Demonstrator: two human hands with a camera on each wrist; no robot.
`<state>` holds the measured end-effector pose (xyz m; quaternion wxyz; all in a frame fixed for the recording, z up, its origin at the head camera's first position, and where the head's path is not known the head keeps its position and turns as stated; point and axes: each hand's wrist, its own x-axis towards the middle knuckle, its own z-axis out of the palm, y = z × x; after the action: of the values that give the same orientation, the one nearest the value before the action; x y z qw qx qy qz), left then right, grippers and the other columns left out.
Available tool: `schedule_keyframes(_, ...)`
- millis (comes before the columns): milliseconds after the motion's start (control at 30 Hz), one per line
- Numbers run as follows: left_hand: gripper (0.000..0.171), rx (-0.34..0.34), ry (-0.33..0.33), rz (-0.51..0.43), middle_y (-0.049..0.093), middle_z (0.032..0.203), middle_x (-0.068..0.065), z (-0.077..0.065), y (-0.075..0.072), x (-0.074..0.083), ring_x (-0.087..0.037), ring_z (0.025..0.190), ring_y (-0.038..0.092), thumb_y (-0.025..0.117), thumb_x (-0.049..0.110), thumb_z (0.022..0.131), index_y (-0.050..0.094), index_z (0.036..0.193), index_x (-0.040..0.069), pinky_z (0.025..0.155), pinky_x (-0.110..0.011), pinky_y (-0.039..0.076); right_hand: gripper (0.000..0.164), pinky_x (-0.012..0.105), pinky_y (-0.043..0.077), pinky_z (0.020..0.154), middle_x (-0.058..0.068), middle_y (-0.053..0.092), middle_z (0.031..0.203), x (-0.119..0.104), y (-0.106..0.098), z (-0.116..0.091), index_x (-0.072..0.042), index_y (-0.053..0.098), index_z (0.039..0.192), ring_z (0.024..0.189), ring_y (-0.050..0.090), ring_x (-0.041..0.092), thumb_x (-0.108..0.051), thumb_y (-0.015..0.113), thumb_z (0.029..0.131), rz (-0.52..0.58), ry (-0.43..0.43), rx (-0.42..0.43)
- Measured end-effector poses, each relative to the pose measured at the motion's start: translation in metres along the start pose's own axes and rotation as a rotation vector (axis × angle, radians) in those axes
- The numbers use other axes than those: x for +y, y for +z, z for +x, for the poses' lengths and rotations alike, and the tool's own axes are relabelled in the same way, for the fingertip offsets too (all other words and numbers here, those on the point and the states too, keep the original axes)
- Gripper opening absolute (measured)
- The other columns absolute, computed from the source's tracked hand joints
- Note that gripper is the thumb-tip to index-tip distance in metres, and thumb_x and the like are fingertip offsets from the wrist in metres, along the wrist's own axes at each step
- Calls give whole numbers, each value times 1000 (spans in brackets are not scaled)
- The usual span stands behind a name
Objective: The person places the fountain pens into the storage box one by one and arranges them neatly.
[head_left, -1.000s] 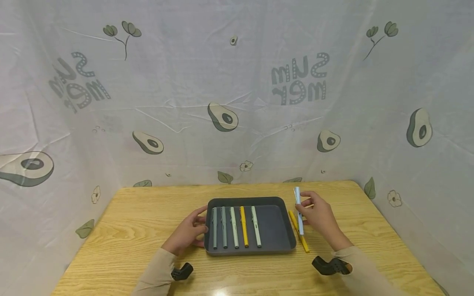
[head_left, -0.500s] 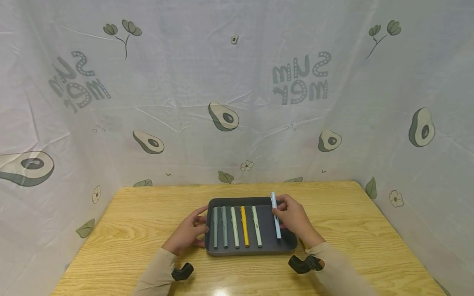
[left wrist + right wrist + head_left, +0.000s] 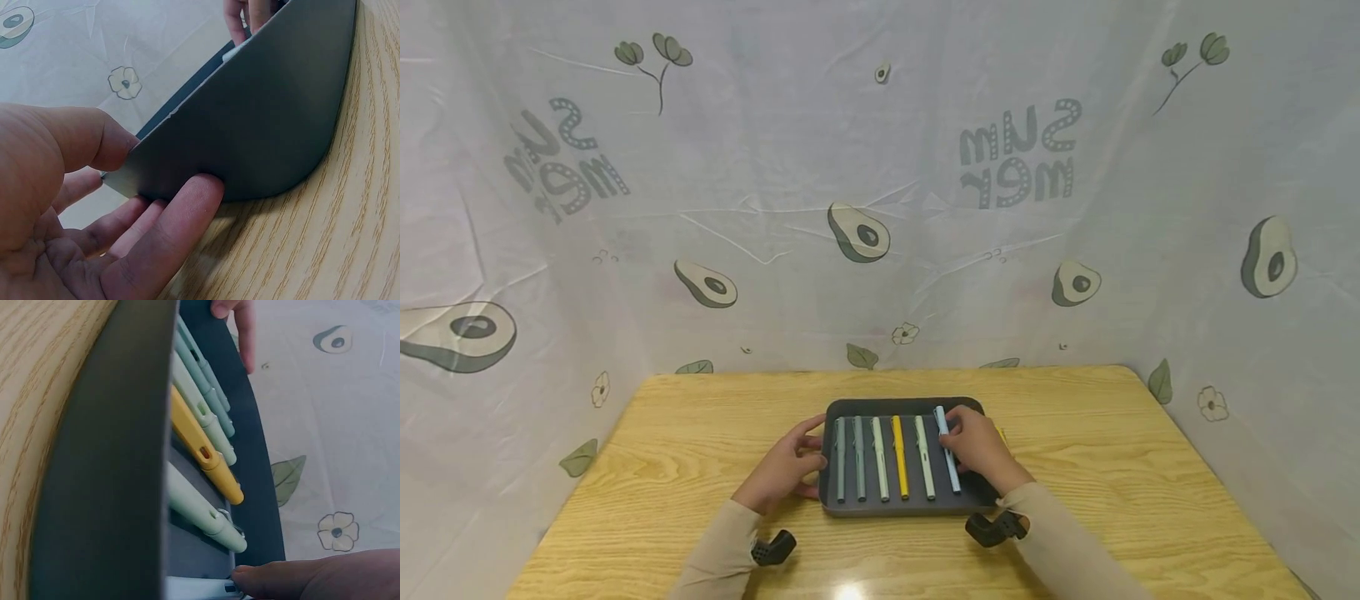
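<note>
My left hand [image 3: 784, 467] holds the dark grey tray [image 3: 895, 511] at its left end. In the right wrist view, a digit of that hand hooks over the rim while another lies outside the wall. My right hand [image 3: 979, 446] pinches a light blue pen [image 3: 952, 475] by its upper part, inside the tray's right portion; whether it touches the floor of the tray I cannot tell. Left of it, pens lie side by side: a pale green pen [image 3: 925, 458], a yellow pen [image 3: 900, 458], another pale green pen [image 3: 880, 458] and two grey-green pens [image 3: 860, 458].
Just past the tray's right side, a second yellow pen [image 3: 1001, 433] shows only in part behind my right hand. The tray stands on a wooden table [image 3: 700, 467]. A patterned cloth [image 3: 790, 167] hangs around the back and sides.
My right hand has carried the light blue pen leftward from beside the tray, over its right wall and down inside. The left hand stays at the tray's left end.
</note>
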<state>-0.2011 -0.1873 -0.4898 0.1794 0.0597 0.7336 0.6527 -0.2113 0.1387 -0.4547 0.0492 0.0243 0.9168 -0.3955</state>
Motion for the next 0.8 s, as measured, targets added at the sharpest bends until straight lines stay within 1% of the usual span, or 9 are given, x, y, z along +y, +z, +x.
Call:
schedule_keyframes(100,74,-1,4,5,45,144,-26,0,0,1,-29,104,64,60,2,96,32,163,18,67,-48,64,35,28,57,48,9,62,88,-1,2,1,5,60,125,61,62,16,-5,73,93,-37,7,-6)
schedule_keyframes(400,74,-4,8,2,45,145,-27,-1,1,4,-30,106,64,60,1,96,32,163,17,67,-47,64,34,27,54,45,7,58,82,-1,6,3,7,61,122,54,59,15,-5,73,93,-81,1,4)
schedule_keyframes(600,74,-4,9,5,45,145,-27,-2,1,3,-29,108,64,61,1,96,32,162,16,66,-47,64,32,26,54,46,6,57,81,-3,6,1,8,62,120,55,58,14,-6,73,94,-95,12,-7)
schedule_keyframes(800,74,-4,6,1,45,144,-26,-1,1,1,-30,109,63,61,1,96,33,162,16,66,-47,64,31,26,54,46,6,57,79,-2,6,-1,11,63,119,53,59,14,-5,71,94,-108,0,-20)
